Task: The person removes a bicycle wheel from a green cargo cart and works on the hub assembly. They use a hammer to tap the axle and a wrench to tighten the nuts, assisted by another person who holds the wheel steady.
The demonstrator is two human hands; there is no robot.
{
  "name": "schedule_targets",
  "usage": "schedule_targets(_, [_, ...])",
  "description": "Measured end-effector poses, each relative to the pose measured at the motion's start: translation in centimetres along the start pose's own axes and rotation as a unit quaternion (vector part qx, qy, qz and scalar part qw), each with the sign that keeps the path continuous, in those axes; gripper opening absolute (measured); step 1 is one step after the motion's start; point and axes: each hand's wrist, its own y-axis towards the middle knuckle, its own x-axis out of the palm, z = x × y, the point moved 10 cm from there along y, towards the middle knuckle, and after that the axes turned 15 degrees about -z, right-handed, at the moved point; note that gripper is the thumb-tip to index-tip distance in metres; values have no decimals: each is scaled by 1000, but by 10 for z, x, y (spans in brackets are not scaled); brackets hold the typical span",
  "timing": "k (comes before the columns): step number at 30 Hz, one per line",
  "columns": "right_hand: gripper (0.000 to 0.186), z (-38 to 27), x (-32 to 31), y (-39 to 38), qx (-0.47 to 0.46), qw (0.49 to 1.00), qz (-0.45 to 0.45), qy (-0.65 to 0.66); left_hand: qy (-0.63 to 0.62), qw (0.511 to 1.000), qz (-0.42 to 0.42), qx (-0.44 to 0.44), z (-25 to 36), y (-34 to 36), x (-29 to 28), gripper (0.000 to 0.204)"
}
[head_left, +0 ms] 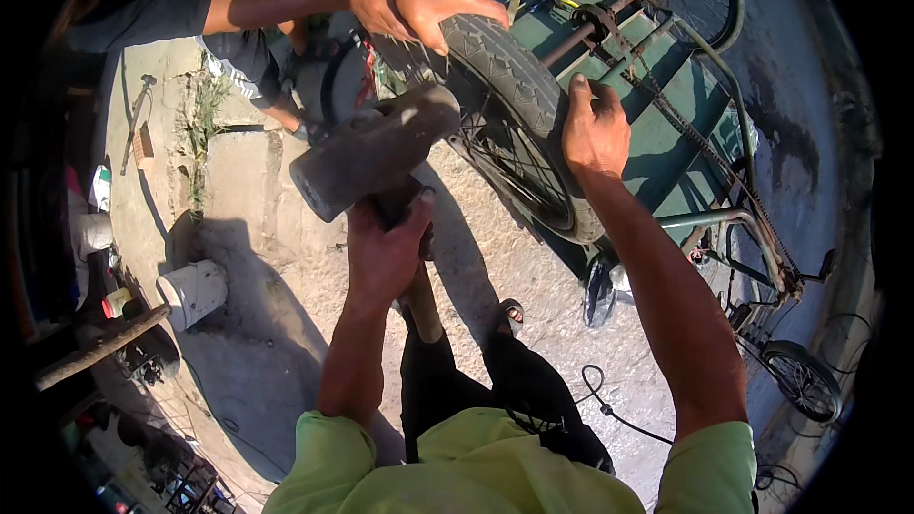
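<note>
My left hand (383,247) is wrapped around a sledgehammer (379,148) just below its heavy dark head. Its wooden handle (425,300) points down toward my legs. My right hand (597,130) grips the right edge of a spoked wheel with a black treaded tyre (505,67); some of its fingers are hidden. At the tyre's far end, another person's two hands (405,2) press on the rubber. The hammer head is in front of the wheel's left side in the picture; whether they touch I cannot tell.
A green cart frame (666,124) with a chain and another wheel (724,0) lies beyond the tyre. At left are a white bucket (193,293), a wooden pole (105,347) and a long-handled tool (136,124). A black cord (609,409) lies near my feet.
</note>
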Motion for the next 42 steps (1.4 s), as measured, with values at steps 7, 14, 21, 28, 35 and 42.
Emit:
schedule_targets(7, [62, -17, 7, 5, -3, 999, -24, -24, 72, 994, 12, 82, -92, 17, 23, 20])
schedule_targets(14, [58, 1, -1, -2, -12, 1000, 8, -24, 173, 964, -119, -165, -232, 50, 43, 28])
schedule_targets(21, [63, 0, -3, 0, -26, 999, 28, -18, 2, 961, -101, -258, -234, -3, 35, 23])
schedule_targets(28, [64, -4, -3, -2, -36, 999, 37, -13, 28, 993, -54, -97, -58, -14, 1, 22])
schedule_targets(35, [64, -11, 3, 3, -33, 999, 17, -15, 81, 990, 33, 107, -12, -22, 20, 23])
schedule_targets(42, [63, 8, -1, 3, -92, 995, 29, -14, 279, 938, -204, 9, -189, 45, 105, 32])
